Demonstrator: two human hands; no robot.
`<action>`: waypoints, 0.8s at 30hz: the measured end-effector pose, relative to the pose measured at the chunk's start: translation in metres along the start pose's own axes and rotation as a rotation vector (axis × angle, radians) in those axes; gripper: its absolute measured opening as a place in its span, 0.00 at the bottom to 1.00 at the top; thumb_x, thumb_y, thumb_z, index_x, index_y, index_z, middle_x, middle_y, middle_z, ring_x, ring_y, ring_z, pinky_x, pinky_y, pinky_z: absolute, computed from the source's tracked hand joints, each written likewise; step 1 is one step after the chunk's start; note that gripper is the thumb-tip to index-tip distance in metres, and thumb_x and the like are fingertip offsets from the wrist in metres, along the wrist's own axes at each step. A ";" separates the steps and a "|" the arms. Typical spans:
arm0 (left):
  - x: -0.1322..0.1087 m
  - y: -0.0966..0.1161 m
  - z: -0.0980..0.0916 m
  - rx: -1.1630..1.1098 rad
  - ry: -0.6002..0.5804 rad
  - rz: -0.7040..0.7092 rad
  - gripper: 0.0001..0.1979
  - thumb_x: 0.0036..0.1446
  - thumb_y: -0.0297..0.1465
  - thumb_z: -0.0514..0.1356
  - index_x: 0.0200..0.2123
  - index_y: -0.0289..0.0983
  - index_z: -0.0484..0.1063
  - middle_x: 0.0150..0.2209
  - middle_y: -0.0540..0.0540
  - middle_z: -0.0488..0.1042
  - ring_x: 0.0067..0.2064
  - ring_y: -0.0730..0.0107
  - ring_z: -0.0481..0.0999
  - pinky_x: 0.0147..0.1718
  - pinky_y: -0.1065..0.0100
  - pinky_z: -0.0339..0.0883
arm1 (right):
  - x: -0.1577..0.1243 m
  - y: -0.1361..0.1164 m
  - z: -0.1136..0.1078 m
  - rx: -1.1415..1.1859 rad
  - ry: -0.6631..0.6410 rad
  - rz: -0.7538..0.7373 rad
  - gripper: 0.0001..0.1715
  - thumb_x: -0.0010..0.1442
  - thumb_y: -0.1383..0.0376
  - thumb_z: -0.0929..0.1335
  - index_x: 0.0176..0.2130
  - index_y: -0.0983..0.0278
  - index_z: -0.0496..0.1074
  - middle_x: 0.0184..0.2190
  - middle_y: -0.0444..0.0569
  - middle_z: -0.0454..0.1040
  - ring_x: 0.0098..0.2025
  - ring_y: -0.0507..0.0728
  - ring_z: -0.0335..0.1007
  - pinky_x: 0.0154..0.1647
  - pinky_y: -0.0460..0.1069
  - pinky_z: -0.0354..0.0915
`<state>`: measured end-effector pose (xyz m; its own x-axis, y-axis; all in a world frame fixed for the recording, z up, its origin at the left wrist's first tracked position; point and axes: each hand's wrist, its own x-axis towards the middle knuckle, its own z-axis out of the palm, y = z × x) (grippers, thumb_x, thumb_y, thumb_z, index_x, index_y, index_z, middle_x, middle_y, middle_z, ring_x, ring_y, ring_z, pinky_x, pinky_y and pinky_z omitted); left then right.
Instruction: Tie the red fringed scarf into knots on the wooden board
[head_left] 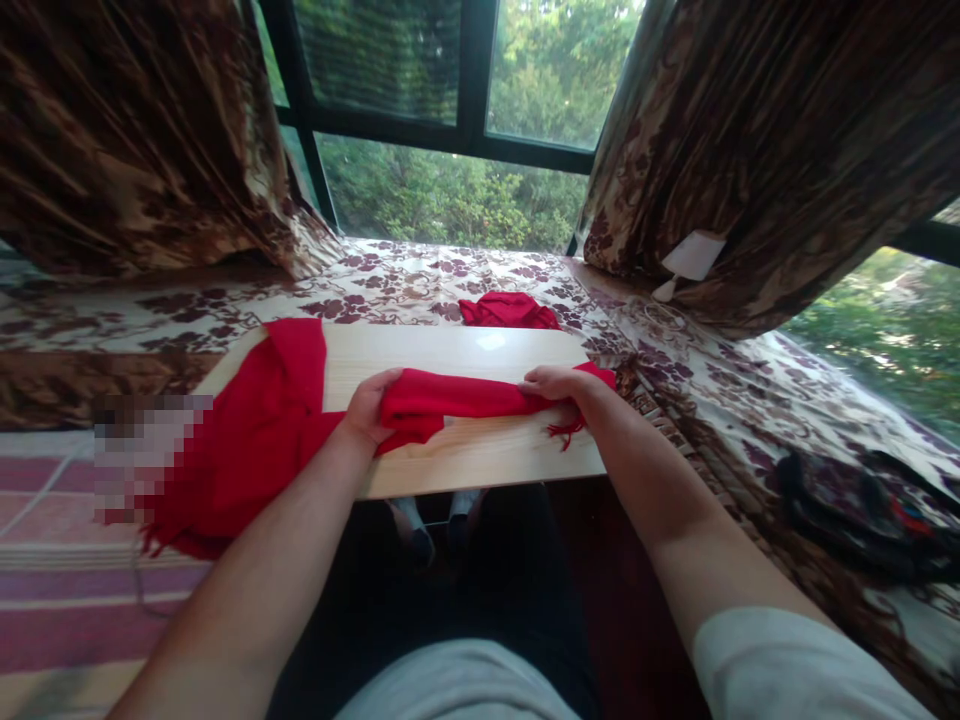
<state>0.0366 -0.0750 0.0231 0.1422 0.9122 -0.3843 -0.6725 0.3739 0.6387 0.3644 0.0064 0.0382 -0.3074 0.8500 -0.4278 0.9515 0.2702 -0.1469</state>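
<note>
A folded red scarf (465, 393) is stretched from side to side just over a pale wooden table (495, 455). My left hand (370, 408) is closed around its left end, thumb on top. My right hand (553, 384) grips it near the right end, where a fringe hangs down by the wrist. More red fabric (251, 450) spreads over the table's left end and down its side, with fringe at the bottom. Whether it is the same scarf I cannot tell, as my left hand and forearm cover the join.
Behind the table, a crumpled red cloth (510, 310) lies on the flowered window seat (405, 270). A small white lamp (694, 257) stands at the right by the curtain. Dark straps or a bag (862, 515) lie farther right. A striped cover (67, 600) is at left.
</note>
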 end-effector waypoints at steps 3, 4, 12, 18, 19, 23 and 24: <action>0.002 -0.001 -0.001 -0.005 -0.013 0.028 0.07 0.57 0.28 0.59 0.35 0.30 0.76 0.30 0.40 0.81 0.28 0.58 0.81 0.33 0.60 0.78 | -0.005 0.004 -0.002 0.105 -0.028 -0.018 0.17 0.66 0.54 0.67 0.35 0.65 0.74 0.29 0.48 0.74 0.26 0.51 0.62 0.27 0.46 0.57; 0.003 -0.001 -0.002 -0.006 -0.020 0.039 0.07 0.57 0.28 0.59 0.35 0.31 0.75 0.30 0.40 0.81 0.28 0.59 0.81 0.33 0.60 0.78 | -0.008 0.006 -0.002 0.163 -0.052 -0.024 0.15 0.64 0.55 0.69 0.36 0.65 0.75 0.28 0.46 0.73 0.25 0.50 0.62 0.26 0.46 0.57; 0.006 -0.002 -0.005 -0.016 -0.076 0.045 0.07 0.57 0.27 0.59 0.33 0.30 0.76 0.29 0.40 0.81 0.28 0.60 0.81 0.33 0.60 0.78 | -0.028 0.014 -0.003 0.362 -0.087 -0.027 0.11 0.52 0.66 0.75 0.38 0.66 0.76 0.28 0.45 0.74 0.26 0.50 0.66 0.27 0.44 0.61; 0.005 -0.002 -0.005 -0.014 -0.136 0.057 0.08 0.56 0.26 0.59 0.38 0.31 0.76 0.31 0.40 0.82 0.32 0.58 0.82 0.34 0.58 0.79 | -0.036 0.013 -0.015 0.373 -0.026 -0.019 0.10 0.60 0.63 0.70 0.40 0.67 0.78 0.32 0.48 0.79 0.29 0.52 0.70 0.30 0.44 0.65; 0.005 -0.002 -0.004 -0.013 -0.132 0.062 0.08 0.56 0.26 0.59 0.39 0.32 0.76 0.32 0.40 0.82 0.32 0.58 0.82 0.34 0.58 0.79 | -0.037 0.013 -0.017 0.404 -0.013 -0.016 0.12 0.62 0.61 0.69 0.41 0.67 0.78 0.33 0.49 0.80 0.30 0.52 0.71 0.32 0.44 0.66; 0.007 -0.002 -0.003 -0.002 -0.118 0.087 0.06 0.56 0.25 0.59 0.35 0.31 0.75 0.30 0.42 0.81 0.29 0.62 0.81 0.33 0.62 0.79 | -0.034 0.012 -0.024 0.390 0.045 0.037 0.16 0.64 0.57 0.68 0.42 0.68 0.78 0.34 0.52 0.80 0.30 0.54 0.72 0.34 0.46 0.68; 0.008 -0.003 -0.003 0.001 -0.124 0.087 0.05 0.56 0.25 0.58 0.35 0.31 0.75 0.29 0.42 0.81 0.29 0.62 0.81 0.33 0.62 0.78 | -0.032 0.011 -0.026 0.347 0.058 0.049 0.17 0.64 0.56 0.69 0.41 0.68 0.78 0.33 0.53 0.80 0.29 0.54 0.71 0.34 0.47 0.67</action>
<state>0.0373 -0.0696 0.0164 0.1720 0.9550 -0.2418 -0.6859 0.2923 0.6664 0.3850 -0.0065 0.0733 -0.2507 0.8853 -0.3918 0.9021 0.0668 -0.4262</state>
